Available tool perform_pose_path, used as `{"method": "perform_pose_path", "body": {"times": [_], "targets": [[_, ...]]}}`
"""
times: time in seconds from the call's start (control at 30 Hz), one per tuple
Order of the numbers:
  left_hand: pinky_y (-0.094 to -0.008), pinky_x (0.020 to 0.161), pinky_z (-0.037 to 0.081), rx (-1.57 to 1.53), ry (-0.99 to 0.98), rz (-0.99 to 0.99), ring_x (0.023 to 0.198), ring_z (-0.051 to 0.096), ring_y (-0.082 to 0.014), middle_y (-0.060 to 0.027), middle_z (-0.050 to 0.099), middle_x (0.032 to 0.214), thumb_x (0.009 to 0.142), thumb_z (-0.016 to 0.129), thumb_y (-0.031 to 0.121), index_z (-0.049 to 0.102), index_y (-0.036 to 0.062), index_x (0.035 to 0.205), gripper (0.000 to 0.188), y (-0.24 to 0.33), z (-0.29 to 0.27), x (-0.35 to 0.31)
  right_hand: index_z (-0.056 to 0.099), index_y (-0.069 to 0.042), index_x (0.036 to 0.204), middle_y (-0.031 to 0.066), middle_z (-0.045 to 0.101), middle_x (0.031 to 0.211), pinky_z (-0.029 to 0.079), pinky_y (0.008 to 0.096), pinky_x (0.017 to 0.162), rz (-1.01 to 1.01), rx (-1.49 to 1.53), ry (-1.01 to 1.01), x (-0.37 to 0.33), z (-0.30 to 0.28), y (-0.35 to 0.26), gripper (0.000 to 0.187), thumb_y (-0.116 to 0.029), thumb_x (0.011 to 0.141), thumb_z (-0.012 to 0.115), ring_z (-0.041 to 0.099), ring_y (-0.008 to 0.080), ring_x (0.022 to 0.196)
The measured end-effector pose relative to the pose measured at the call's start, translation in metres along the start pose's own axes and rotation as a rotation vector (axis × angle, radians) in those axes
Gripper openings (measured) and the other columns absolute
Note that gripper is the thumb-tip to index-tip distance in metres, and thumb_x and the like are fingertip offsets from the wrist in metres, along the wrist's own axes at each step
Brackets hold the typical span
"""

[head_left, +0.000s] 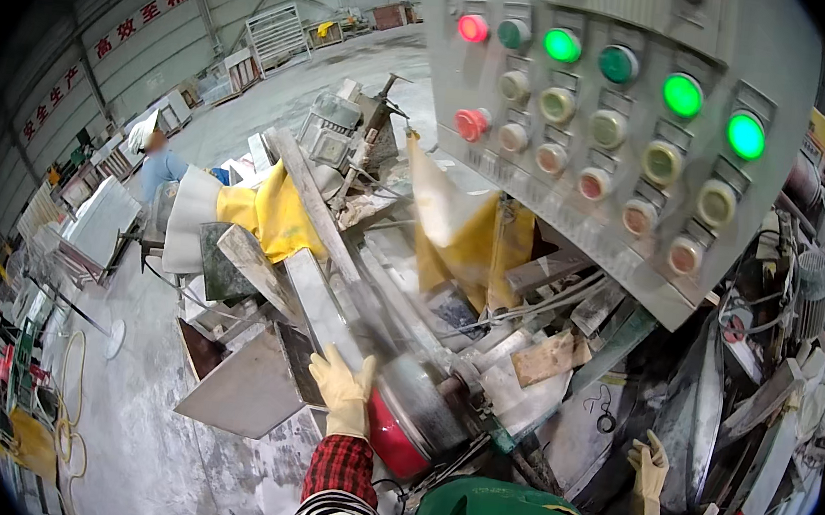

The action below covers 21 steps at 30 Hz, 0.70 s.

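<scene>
My left hand [343, 391], in a cream glove, has its fingers spread. It is beside a grey machine drum with a red side [399, 432], at the near end of a long pale slab [318, 293]. Whether the palm touches the slab or the drum, I cannot tell. My right hand [649, 470], also gloved, is raised at the lower right with its fingers apart and nothing in them. A curved grey metal guard [692, 418] stands just beyond it. Over the machine hangs a grey control panel [585, 145] with rows of round buttons, some lit green and one red.
Yellow cloth flaps [286, 214] and loose boards [548, 357] crowd the machine. A pale panel [242, 400] juts out left of my left hand. Another person [156, 160] in blue is at the far left. A yellow hose [65, 422] lies on the floor.
</scene>
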<state>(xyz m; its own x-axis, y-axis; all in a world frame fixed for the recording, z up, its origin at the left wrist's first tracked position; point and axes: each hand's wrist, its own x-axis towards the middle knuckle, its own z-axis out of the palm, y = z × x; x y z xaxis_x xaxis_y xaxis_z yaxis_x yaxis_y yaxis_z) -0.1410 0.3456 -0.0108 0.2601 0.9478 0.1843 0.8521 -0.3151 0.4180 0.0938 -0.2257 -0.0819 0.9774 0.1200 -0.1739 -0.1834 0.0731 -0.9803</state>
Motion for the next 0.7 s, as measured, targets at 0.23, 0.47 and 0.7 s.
{"method": "perform_pose_path", "body": {"times": [0.23, 0.47, 0.7], "targets": [[-0.0498, 0.121, 0.026, -0.067, -0.108, -0.041, 0.144, 0.027, -0.0528, -0.0324, 0.035, 0.152, 0.077, 0.079, 0.039, 0.039, 0.0042, 0.149, 0.089, 0.005, 0.000, 0.003, 0.055, -0.003, 0.141, 0.0121, 0.071, 0.108, 0.059, 0.0297, 0.079, 0.056, -0.106, -0.098, -0.006, 0.049, 0.009, 0.040, -0.008, 0.102, 0.056, 0.070, 0.0159, 0.084], [-0.0441, 0.113, 0.040, -0.306, -0.085, -0.047, 0.134, 0.043, -0.0470, -0.0290, 0.042, 0.143, 0.069, 0.085, 0.028, 0.043, 0.0061, 0.144, 0.089, -0.002, -0.009, -0.058, 0.057, -0.002, 0.139, 0.0127, 0.071, 0.109, 0.059, 0.0292, 0.077, 0.149, -0.096, -0.218, -0.025, 0.074, 0.033, 0.040, -0.003, 0.099, 0.056, 0.070, 0.0161, 0.083], [-0.0343, 0.075, 0.057, -0.588, -0.430, -0.014, 0.104, 0.066, -0.0298, -0.0160, 0.057, 0.134, 0.063, 0.087, 0.002, 0.050, 0.0040, 0.141, 0.086, 0.020, -0.069, -0.119, 0.051, 0.004, 0.142, 0.0143, 0.072, 0.111, 0.061, 0.0299, 0.075, 0.220, -0.057, -0.394, -0.045, 0.066, 0.055, 0.043, -0.004, 0.100, 0.055, 0.071, 0.0169, 0.085]]}}
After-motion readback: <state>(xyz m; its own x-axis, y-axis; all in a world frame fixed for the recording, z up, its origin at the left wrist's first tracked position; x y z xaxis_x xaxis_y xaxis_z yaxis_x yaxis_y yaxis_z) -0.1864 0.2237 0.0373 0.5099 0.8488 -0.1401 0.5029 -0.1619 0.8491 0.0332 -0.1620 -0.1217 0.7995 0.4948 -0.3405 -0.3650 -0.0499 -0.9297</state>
